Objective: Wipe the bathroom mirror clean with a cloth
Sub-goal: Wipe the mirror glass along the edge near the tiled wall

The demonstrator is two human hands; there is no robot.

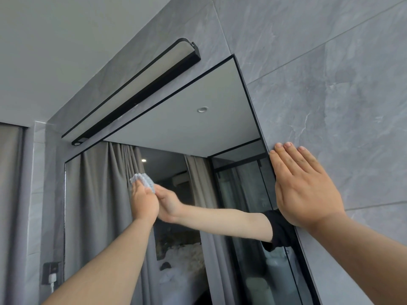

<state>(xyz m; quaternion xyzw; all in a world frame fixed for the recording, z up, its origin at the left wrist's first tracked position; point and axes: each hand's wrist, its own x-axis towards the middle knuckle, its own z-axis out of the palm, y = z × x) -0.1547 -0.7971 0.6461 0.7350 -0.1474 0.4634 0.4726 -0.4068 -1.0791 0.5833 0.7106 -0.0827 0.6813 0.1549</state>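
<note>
Left hand (pixel 144 200) presses a bunched pale cloth (pixel 143 181) flat against the mirror (pixel 220 128), roughly mid-height, left of centre; fingers look curled over the wad, thumb hidden. Right hand (pixel 305 188) is spread, palm flat on the grey tiled wall (pixel 330 84), fingers straight, overlapping the mirror's black right edge, holding nothing, likely a brace. Cloth looks soft, light and textured, so it should fold and slip easily; best held bunched under the palm with even pressure, not by a corner. Mirror is rigid, smooth and fragile, fixed to the wall; push flat, not on edges. Black light bar (pixel 132 93) sits just above the top edge. Upper glass looks not yet reached from this position; progress unclear.
</note>
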